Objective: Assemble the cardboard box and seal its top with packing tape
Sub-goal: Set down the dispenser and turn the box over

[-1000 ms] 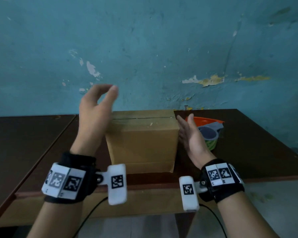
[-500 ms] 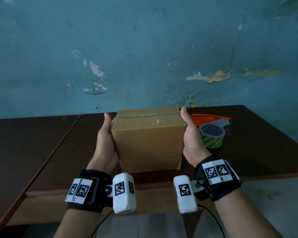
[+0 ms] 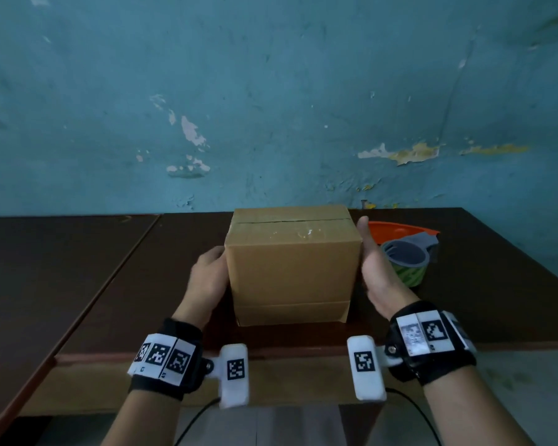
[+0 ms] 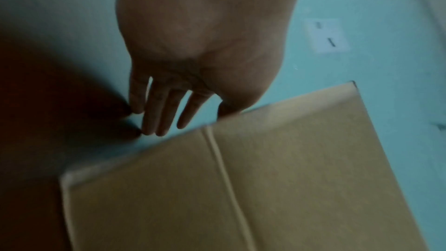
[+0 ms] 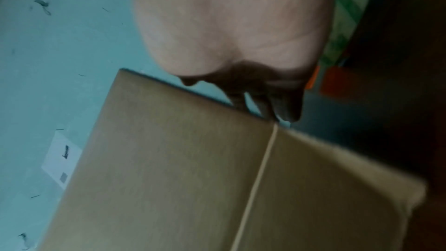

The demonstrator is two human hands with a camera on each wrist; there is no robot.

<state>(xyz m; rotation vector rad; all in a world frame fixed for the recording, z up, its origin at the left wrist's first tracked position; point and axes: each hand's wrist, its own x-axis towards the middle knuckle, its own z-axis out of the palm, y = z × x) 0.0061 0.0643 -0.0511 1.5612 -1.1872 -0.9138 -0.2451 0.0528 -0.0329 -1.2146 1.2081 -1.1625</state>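
Note:
A brown cardboard box stands on the dark table, its top flaps folded down with a seam running across. My left hand is beside the box's left wall, low down. In the left wrist view its fingers are straight and spread, a little off the box, and the thumb is at the edge. My right hand lies flat along the right wall, thumb up by the top corner. In the blurred right wrist view its fingers reach the box edge. A tape dispenser sits right of the box.
The dispenser has an orange handle and a green roll, just behind my right hand. A peeling blue wall closes the back of the table. A second table adjoins on the left. The table's front edge runs just before my wrists.
My raised left hand came down to the box's left side, and my right hand closed in on the right side. Since then the left hand has slid lower and slightly off the wall.

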